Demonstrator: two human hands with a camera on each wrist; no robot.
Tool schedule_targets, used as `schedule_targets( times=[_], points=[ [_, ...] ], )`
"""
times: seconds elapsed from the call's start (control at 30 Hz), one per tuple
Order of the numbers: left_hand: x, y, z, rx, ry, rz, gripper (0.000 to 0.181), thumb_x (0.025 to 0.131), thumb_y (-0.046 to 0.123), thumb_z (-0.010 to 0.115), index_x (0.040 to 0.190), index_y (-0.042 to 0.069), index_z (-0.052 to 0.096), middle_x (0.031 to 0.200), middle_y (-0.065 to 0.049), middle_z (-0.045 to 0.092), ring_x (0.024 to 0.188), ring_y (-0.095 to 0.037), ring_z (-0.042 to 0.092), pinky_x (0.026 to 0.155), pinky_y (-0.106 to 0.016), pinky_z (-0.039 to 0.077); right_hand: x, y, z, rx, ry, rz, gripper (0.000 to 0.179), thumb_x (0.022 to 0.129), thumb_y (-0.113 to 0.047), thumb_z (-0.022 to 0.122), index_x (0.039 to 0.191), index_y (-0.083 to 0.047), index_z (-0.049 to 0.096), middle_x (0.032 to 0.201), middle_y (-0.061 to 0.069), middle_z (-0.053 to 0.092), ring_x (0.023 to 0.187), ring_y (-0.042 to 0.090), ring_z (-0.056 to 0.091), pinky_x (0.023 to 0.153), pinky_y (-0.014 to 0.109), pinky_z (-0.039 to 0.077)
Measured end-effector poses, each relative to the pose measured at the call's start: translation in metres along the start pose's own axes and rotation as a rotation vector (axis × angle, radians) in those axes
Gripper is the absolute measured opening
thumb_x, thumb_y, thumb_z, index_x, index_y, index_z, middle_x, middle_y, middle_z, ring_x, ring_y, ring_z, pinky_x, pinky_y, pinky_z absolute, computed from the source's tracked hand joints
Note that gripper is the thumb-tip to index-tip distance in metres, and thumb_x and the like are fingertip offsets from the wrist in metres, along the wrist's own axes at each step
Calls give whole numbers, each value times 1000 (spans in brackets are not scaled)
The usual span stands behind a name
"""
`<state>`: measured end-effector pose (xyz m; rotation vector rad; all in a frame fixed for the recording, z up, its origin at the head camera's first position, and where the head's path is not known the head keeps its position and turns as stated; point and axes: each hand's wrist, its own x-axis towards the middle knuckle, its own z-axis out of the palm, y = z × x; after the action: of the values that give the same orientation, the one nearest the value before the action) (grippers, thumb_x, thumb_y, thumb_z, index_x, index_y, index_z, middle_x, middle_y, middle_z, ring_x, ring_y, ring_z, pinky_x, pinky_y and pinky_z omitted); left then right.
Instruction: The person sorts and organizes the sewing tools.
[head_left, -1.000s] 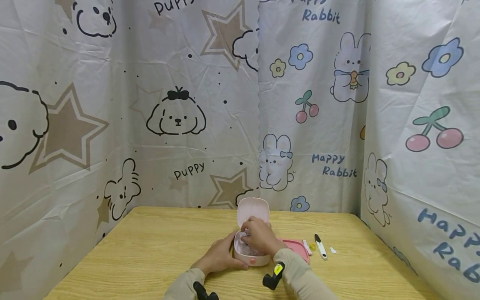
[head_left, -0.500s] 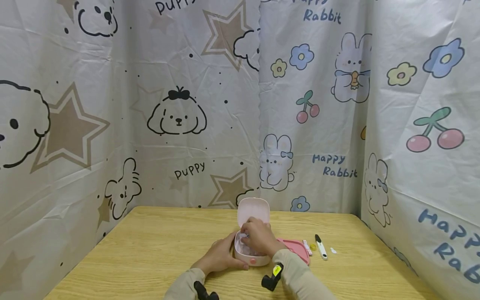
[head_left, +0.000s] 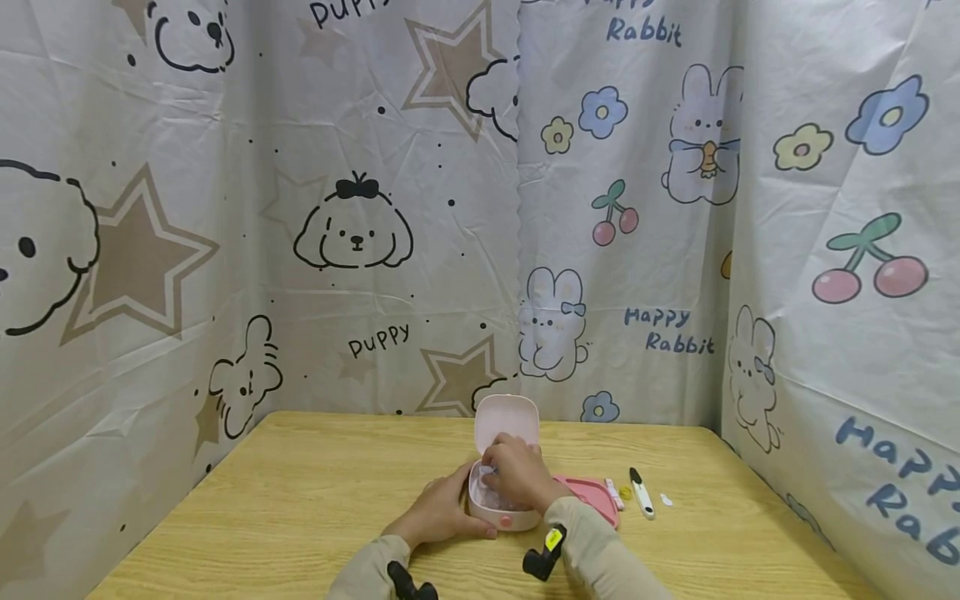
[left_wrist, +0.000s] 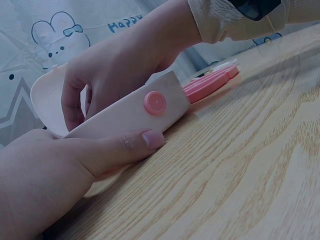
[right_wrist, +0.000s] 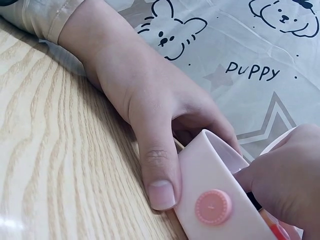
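A pale pink box point(head_left: 517, 522) stands on the table, its hinged lid point(head_left: 507, 421) raised at the back. A round pink button point(left_wrist: 155, 103) marks its front wall. My left hand point(head_left: 438, 510) grips the box at its left side, thumb along the front near the bottom, as the right wrist view also shows. Over the box's rim, my right hand point(head_left: 517, 471) reaches in with bent fingers point(left_wrist: 73, 107). Whatever those fingertips touch or hold is hidden by the wall and the hand. Clear or whitish contents point(head_left: 489, 498) show inside.
Right of the box lies a flat pink tray-like piece point(head_left: 596, 500), partly behind the right arm. Beside it are a small white-and-pink item point(head_left: 614, 495), a little yellow thing point(head_left: 626, 493), a black-and-white pen-shaped tool point(head_left: 642, 495) and a white scrap point(head_left: 667, 500). Printed curtains surround the table.
The right fingers shift slightly inside the box, and a whitish thing seen beside them earlier shows less now. My left hand and the box stay in place.
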<state>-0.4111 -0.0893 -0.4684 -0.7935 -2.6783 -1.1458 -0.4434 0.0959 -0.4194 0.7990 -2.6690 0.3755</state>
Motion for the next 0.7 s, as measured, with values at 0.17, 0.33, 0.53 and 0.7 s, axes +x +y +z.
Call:
schedule_targets(
  times=[0.17, 0.33, 0.53, 0.7],
  points=[
    [0, 0, -1, -3, 3, 5, 119, 72, 59, 90, 162, 8, 31, 153, -12, 51, 134, -31, 51, 109, -56, 41, 1, 2, 0, -1, -9, -3, 17, 87, -25, 86, 99, -15, 80, 102, -1, 65, 96, 22, 59, 82, 49, 47],
    [1, 1, -1, 2, -1, 18, 119, 73, 60, 89, 162, 7, 31, 154, -14, 50, 135, -35, 50, 109, -59, 40, 0, 4, -1, 7, 7, -30, 17, 87, -25, 86, 99, -14, 80, 102, -1, 66, 96, 22, 60, 81, 49, 47],
    [0, 3, -2, 2, -3, 20, 121, 73, 60, 89, 163, 6, 29, 155, -14, 48, 136, -35, 49, 109, -60, 40, -1, 4, -4, -6, 13, -58, 19, 87, -25, 86, 101, -15, 79, 105, 0, 66, 99, 24, 62, 81, 50, 48],
    [1, 0, 0, -3, -1, 19, 123, 72, 61, 89, 163, 7, 28, 156, -12, 47, 137, -34, 48, 111, -60, 38, -3, 3, -7, -2, 11, -72, 19, 87, -24, 85, 102, -15, 79, 107, 1, 67, 101, 26, 63, 82, 52, 49]
  ],
)
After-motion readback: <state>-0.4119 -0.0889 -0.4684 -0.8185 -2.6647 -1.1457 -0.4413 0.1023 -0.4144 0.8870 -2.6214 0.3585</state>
